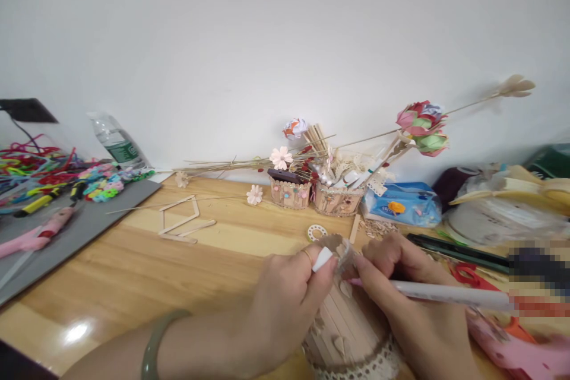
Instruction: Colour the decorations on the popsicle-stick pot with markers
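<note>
A container of wooden craft sticks (356, 317) lies tilted on the table before me, lace trim round its near end and small wooden hearts on its side. My left hand (282, 294) is closed against it, with a white pen cap (322, 259) between thumb and forefinger. In my closed right hand (409, 291) is a white marker pen (449, 294), its pink tip close to a wooden heart on the container. The right fingers also touch the lacy far rim. Whether the tip meets the wood I cannot tell.
Two decorated stick baskets (291, 192) with paper flowers stand by the wall, beside a blue packet (403, 203). A tape roll (317, 232) and joined sticks (180, 217) lie on the table. A pink glue gun (521, 347) is at right, a grey board (98, 214) at left.
</note>
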A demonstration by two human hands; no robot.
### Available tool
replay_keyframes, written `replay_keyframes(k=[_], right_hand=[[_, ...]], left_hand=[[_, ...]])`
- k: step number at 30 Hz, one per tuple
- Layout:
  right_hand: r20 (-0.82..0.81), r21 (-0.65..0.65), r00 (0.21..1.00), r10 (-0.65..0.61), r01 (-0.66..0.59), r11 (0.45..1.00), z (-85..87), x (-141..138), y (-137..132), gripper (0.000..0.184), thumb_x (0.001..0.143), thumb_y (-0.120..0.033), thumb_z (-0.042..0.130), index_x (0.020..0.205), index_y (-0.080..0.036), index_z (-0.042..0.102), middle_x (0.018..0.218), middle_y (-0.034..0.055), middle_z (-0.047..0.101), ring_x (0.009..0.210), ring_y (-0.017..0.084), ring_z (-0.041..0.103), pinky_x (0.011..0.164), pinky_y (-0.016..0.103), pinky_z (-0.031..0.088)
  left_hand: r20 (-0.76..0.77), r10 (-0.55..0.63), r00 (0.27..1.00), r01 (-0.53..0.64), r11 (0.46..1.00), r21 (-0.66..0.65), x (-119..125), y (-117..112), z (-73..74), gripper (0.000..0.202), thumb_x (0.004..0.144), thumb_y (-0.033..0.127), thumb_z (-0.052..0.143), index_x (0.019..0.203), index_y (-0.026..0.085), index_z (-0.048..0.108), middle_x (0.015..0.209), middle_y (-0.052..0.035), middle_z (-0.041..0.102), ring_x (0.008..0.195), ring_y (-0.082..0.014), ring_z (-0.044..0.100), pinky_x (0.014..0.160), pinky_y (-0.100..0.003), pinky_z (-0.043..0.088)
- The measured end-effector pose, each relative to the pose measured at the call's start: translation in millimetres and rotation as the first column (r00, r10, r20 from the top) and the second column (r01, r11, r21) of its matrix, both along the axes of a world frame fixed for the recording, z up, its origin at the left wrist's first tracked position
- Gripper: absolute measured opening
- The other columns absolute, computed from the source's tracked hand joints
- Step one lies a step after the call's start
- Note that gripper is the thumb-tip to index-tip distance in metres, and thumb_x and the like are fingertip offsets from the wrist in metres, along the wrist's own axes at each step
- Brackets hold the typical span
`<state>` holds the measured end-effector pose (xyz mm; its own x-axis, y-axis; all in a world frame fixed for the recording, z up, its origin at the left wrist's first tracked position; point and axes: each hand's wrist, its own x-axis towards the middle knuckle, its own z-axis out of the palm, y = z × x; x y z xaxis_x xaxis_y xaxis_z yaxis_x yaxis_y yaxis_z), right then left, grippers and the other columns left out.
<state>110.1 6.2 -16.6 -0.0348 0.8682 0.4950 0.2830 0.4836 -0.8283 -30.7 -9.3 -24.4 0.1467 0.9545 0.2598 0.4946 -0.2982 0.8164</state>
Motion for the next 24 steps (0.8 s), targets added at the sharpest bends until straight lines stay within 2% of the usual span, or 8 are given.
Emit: replay_keyframes(k=[11,24], right_hand=[[0.028,0.046,1.000,0.008,-0.009,0.999,2.0,-1.6,-0.3,0.031,0.077,-0.019,0.053,0.054,-0.022,0.033,0.048,-0.0061,0.040,0.044,0.010,0.036,0.039,0.020,0.031],[0.034,-0.020,0.999,-0.011,0.011,1.000,4.8,0.1,-1.9,0.031,0.075,-0.018,0.053,0.054,-0.022,0.031,0.048,-0.0060,0.037,0.045,0.009,0.034,0.040,0.021,0.029]], left_hand=[[0.001,0.018,1.000,-0.018,0.999,-0.036,-0.9,0.6,1.8,0.030,0.086,0.029,0.036,0.058,0.020,0.030,0.049,0.0069,0.030,0.044,-0.0079,0.032,0.045,-0.021,0.025],[-0.014,0.030,0.999,-0.030,1.000,-0.005,0.4,0.2,2.1,0.030,0.085,0.028,0.037,0.057,0.020,0.031,0.049,0.0068,0.031,0.044,-0.0080,0.032,0.046,-0.021,0.025]])
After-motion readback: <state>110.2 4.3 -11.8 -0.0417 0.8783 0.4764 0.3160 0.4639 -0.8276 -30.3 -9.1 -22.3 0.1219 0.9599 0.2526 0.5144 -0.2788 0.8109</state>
